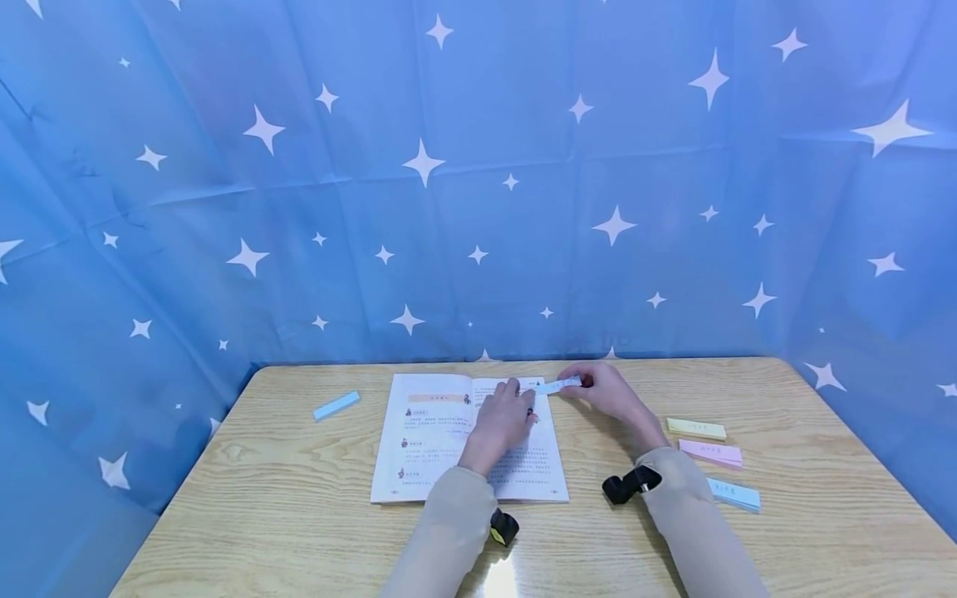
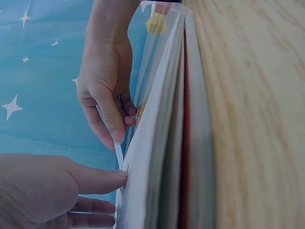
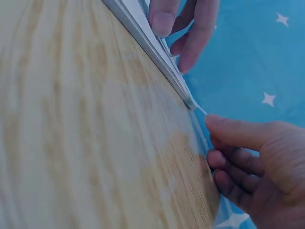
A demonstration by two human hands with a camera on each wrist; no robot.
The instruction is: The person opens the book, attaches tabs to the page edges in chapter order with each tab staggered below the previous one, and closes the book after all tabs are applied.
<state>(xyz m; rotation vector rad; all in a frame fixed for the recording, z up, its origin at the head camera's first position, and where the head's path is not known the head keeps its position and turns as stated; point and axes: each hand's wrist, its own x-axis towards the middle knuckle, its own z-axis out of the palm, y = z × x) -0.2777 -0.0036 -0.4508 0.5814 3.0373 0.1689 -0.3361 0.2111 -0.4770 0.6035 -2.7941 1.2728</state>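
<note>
An open book (image 1: 426,432) with printed pages lies on the table. My left hand (image 1: 503,419) rests on the upper part of its right page, the thumb touching the paper in the left wrist view. With thumb and fingertips my right hand (image 1: 607,390) pinches the outer end of a light blue sticky strip (image 1: 555,387) bearing handwriting. That strip reaches from the page's top right corner out past the book's edge. Seen edge-on in the right wrist view, the strip (image 3: 200,109) is a thin pale line. Whether its inner end is stuck down, I cannot tell.
A blank blue strip (image 1: 336,406) lies left of the book. Right of it, near my right forearm, are yellow (image 1: 696,428), pink (image 1: 710,453) and blue (image 1: 736,496) sticky pads with handwriting. A starry blue curtain (image 1: 478,208) hangs behind the wooden table (image 1: 284,482).
</note>
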